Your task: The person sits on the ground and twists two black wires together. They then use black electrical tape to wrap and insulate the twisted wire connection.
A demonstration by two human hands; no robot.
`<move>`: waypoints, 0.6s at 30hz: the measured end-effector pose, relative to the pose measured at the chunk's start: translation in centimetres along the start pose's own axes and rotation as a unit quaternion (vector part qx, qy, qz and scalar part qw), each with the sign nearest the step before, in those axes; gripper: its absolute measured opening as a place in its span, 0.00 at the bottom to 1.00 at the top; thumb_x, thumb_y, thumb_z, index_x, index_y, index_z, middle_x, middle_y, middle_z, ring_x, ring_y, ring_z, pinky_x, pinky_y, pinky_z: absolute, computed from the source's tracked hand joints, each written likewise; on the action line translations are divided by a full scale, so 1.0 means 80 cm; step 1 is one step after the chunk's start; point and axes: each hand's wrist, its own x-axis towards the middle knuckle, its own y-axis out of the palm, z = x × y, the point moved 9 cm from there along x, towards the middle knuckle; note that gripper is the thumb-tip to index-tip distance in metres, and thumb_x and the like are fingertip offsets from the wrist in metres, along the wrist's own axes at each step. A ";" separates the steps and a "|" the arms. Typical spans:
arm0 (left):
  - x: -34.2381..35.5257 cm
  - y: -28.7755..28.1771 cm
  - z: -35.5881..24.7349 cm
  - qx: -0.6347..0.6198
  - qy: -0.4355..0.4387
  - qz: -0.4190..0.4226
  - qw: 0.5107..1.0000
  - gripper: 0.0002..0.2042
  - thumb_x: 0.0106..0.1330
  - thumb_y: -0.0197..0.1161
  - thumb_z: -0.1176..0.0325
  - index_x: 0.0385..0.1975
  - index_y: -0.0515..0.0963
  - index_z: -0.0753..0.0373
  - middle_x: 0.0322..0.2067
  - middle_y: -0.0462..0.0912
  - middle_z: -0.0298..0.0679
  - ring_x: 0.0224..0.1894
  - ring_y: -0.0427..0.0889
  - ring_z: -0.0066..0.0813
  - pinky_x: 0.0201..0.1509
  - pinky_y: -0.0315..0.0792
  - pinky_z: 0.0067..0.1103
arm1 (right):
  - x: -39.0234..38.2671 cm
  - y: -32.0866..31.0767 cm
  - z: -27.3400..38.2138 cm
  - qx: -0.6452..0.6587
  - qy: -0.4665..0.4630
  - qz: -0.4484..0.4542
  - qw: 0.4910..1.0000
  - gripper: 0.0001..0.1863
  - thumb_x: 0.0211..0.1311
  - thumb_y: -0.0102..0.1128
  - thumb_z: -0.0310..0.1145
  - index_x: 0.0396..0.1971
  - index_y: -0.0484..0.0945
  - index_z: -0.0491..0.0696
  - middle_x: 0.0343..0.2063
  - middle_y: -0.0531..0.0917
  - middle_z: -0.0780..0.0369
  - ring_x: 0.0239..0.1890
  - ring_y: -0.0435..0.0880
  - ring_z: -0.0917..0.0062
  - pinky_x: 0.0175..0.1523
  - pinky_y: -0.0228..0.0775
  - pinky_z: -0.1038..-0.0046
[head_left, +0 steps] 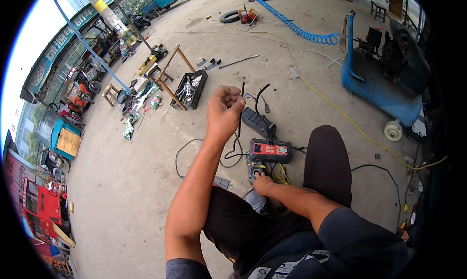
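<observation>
My left hand (225, 114) is raised in front of me, its fingers closed on a thin black cable (240, 128). The cable sticks up above the fingers and hangs down toward the ground. Low by my knees, my right hand (262, 184) has its fingers on a grey device with a round dark dial (254, 170); part of the grip is hidden. Just beyond it lies a black charger-like box with a red label (270, 150). A dark grey box (258, 122) sits behind that, with a thick black cable (263, 90) and a thin blue wire near it.
A black crate of metal tools (188, 90) stands ahead to the left, beside a wooden frame (165, 79). At the right is a blue air tank (382, 96) with a coiled blue hose (301, 28). A yellow hose (331, 99) crosses the concrete. A tyre (229, 17) lies farther off.
</observation>
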 end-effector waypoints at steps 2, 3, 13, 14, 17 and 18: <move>0.000 0.006 -0.004 0.000 -0.013 0.008 1.000 0.12 0.63 0.64 0.85 0.45 0.75 0.71 0.34 0.80 0.34 0.34 0.79 0.17 0.39 0.74 0.16 | -0.007 -0.021 0.006 0.011 -0.005 -0.020 1.000 0.16 0.64 0.59 0.32 0.48 0.87 0.47 0.62 0.72 0.48 0.60 0.77 0.53 0.60 0.78 0.60; 0.000 0.009 -0.006 0.005 -0.017 0.012 1.000 0.12 0.62 0.64 0.85 0.45 0.75 0.71 0.34 0.81 0.34 0.34 0.79 0.17 0.39 0.74 0.16 | -0.006 -0.035 0.014 0.036 -0.003 -0.041 0.999 0.16 0.63 0.59 0.32 0.48 0.87 0.47 0.60 0.74 0.48 0.58 0.79 0.52 0.60 0.78 0.61; -0.009 0.070 -0.047 0.063 -0.038 0.092 0.993 0.10 0.61 0.65 0.83 0.40 0.74 0.68 0.29 0.81 0.33 0.27 0.76 0.16 0.28 0.68 0.15 | -0.081 -0.207 0.035 0.278 0.015 -0.272 0.921 0.12 0.55 0.59 0.29 0.41 0.78 0.47 0.39 0.84 0.48 0.45 0.84 0.52 0.49 0.77 0.52; -0.012 0.076 -0.051 0.066 -0.043 0.096 0.992 0.09 0.61 0.65 0.83 0.39 0.75 0.70 0.29 0.81 0.34 0.29 0.78 0.17 0.32 0.71 0.16 | -0.093 -0.217 0.033 0.287 0.016 -0.285 0.915 0.12 0.55 0.59 0.28 0.41 0.78 0.47 0.38 0.84 0.49 0.44 0.84 0.52 0.48 0.77 0.52; -0.020 0.089 -0.057 0.074 -0.036 0.110 0.991 0.10 0.62 0.65 0.82 0.40 0.74 0.67 0.28 0.80 0.33 0.24 0.74 0.14 0.24 0.64 0.15 | -0.128 -0.240 0.031 0.306 0.017 -0.322 0.896 0.12 0.54 0.58 0.28 0.41 0.77 0.48 0.35 0.85 0.50 0.44 0.85 0.53 0.47 0.76 0.52; -0.022 0.092 -0.061 0.076 -0.033 0.112 0.990 0.10 0.62 0.65 0.82 0.39 0.73 0.67 0.28 0.80 0.33 0.24 0.74 0.14 0.24 0.64 0.15 | -0.141 -0.248 0.032 0.308 0.015 -0.335 0.890 0.12 0.54 0.58 0.28 0.40 0.77 0.48 0.35 0.85 0.50 0.43 0.85 0.53 0.47 0.76 0.52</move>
